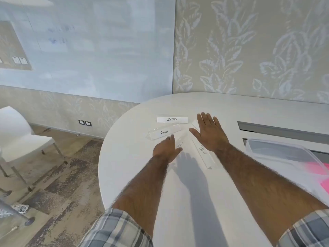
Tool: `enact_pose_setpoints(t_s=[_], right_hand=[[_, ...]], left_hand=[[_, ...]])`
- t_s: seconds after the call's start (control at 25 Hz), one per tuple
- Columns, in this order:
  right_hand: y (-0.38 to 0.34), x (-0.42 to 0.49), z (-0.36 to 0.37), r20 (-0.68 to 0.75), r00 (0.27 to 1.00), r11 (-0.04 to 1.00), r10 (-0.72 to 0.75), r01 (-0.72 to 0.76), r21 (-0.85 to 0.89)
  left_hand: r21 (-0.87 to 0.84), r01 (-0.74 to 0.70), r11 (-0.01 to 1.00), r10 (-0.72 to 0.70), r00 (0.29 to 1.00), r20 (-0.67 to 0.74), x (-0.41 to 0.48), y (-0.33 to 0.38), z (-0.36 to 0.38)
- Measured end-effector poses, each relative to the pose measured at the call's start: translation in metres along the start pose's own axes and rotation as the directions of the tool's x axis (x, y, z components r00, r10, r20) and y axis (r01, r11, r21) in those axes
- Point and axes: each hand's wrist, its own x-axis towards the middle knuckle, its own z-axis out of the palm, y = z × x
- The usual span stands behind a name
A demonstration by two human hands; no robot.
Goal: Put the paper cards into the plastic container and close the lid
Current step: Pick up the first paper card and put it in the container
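Several white name cards lie on the round white table (135, 175). The ZEBRA card (172, 119) lies flat at the far side. The PENGUIN card (164, 133) sits in a clear holder just nearer. An OSTRICH card (180, 144) lies between my hands, partly under my left hand (166, 148), whose fingers rest on it. The BEAR card (203, 152) runs lengthwise beside my right wrist. My right hand (209, 131) hovers flat with fingers spread, over another card end (194, 124). The clear plastic container (277, 152) stands at the right, with something pink (318, 173) in it.
A grey slot (284, 130) is recessed in the table beyond the container. A white chair (19, 136) stands on the floor at the left. The wall and a whiteboard (89, 47) rise behind the table.
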Motion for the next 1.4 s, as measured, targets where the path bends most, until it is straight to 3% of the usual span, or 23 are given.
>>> enact_pose_setpoints(t_s=[0.4,0.68,0.88,1.04,1.4], right_hand=[[0.005,0.047,0.06,0.282,0.942,0.965,-0.18,0.224,-0.135],[-0.016,0.058,0.087,0.405,0.882,0.95,-0.24,0.3,-0.091],[-0.024,0.059,0.092,0.459,0.857,0.952,-0.236,0.297,-0.065],[-0.03,0.06,0.09,0.454,0.863,0.961,-0.222,0.271,-0.045],[-0.036,0.057,0.062,0.422,0.885,0.98,-0.199,0.17,0.104]], left_hand=[[0.076,0.132,0.988,-0.138,0.987,0.08,0.037,-0.007,0.022],[0.122,0.191,0.974,-0.206,0.971,0.122,0.04,-0.002,0.025],[0.158,0.198,0.968,-0.215,0.971,0.104,0.034,-0.015,0.013],[0.075,0.21,0.975,-0.217,0.97,0.109,0.029,-0.032,-0.001],[-0.011,0.103,0.995,-0.101,0.987,0.126,0.019,-0.039,-0.036]])
